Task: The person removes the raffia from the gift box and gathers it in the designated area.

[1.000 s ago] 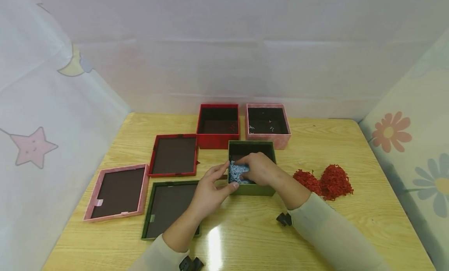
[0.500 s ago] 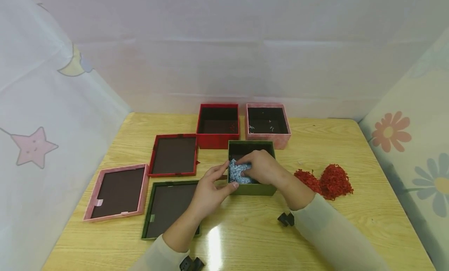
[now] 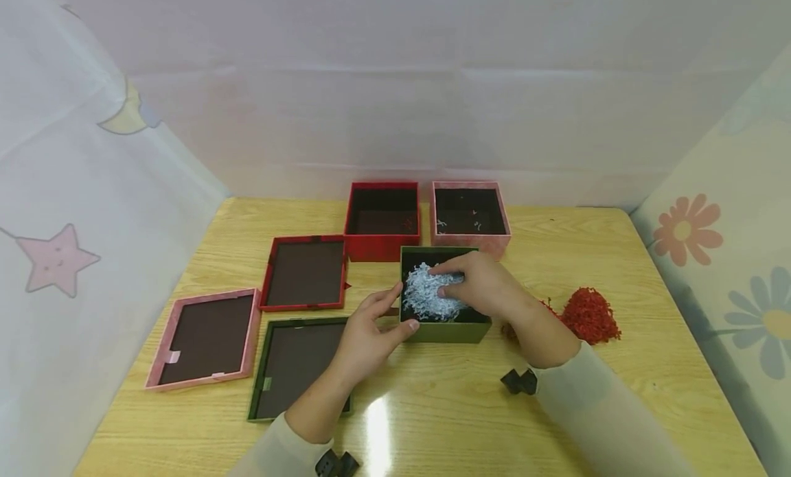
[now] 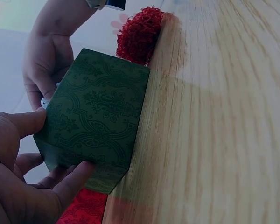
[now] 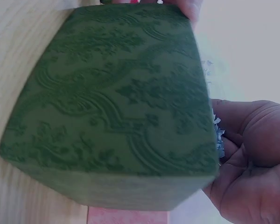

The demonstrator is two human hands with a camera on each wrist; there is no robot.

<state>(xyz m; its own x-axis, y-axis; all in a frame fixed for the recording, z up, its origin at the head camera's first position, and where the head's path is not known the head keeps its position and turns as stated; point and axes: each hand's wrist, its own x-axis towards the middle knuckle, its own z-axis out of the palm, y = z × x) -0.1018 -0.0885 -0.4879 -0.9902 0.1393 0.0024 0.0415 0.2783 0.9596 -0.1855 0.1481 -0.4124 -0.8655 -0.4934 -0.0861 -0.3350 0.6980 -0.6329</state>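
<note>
A dark green box (image 3: 446, 333) with an embossed pattern stands upright on the table, its top uncovered. Its front left corner is gripped by my left hand (image 3: 367, 340), the thumb at the front rim and the fingers along the left side, as the left wrist view of the box (image 4: 95, 107) shows. My right hand (image 3: 485, 285) pinches a loose clump of pale blue shredded paper (image 3: 429, 298) at the box's mouth. In the right wrist view the box wall (image 5: 116, 102) hides most of that paper, with the right hand (image 5: 259, 158) beside it.
Behind stand a red box (image 3: 383, 248) and a pink box (image 3: 476, 243) with a few shreds inside. Red (image 3: 309, 274), pink (image 3: 207, 340) and green (image 3: 303, 367) lids lie inside-up at left. Red shredded paper (image 3: 590, 317) is piled at right, partly behind the right forearm.
My right hand has risen and shifted slightly right, drawing the blue shredded paper up from deep in the green box; the clump looks looser and larger. The left hand stays put.
</note>
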